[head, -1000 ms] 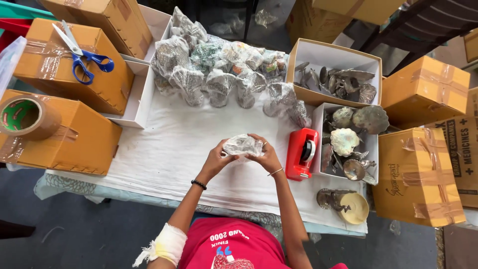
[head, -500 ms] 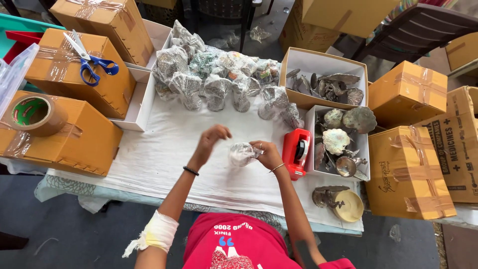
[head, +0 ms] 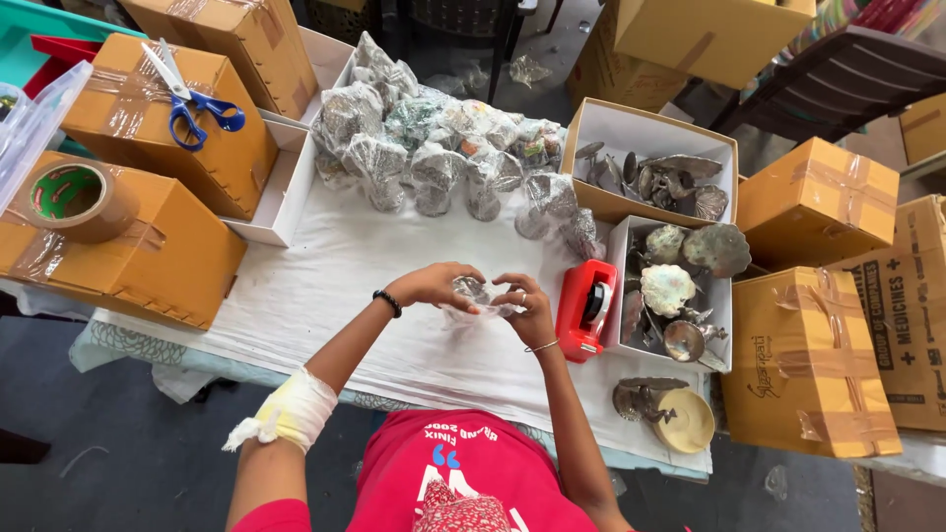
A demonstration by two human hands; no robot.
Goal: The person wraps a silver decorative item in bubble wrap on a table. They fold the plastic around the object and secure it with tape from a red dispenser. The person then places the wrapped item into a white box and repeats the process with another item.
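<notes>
My left hand (head: 434,286) and my right hand (head: 527,305) meet over the white cloth (head: 325,286) and both grip a small item wrapped in clear plastic (head: 476,295). The left wrist has a black band, the right a thin bangle, and a white bandage wraps my left forearm. A red tape dispenser (head: 587,310) lies just right of my right hand. Behind the hands is a pile of plastic-wrapped pieces (head: 443,148).
Two open boxes (head: 631,128) (head: 623,251) with metal ornaments sit at right, a brass piece (head: 665,409) near the table edge. Taped cartons (head: 808,360) stand right and left; blue-handled scissors (head: 187,94) and a tape roll (head: 74,197) rest on the left ones.
My left hand, lifted off half a second ago, has come back onto the wrapped item beside my right hand. The view has tilted slightly.
</notes>
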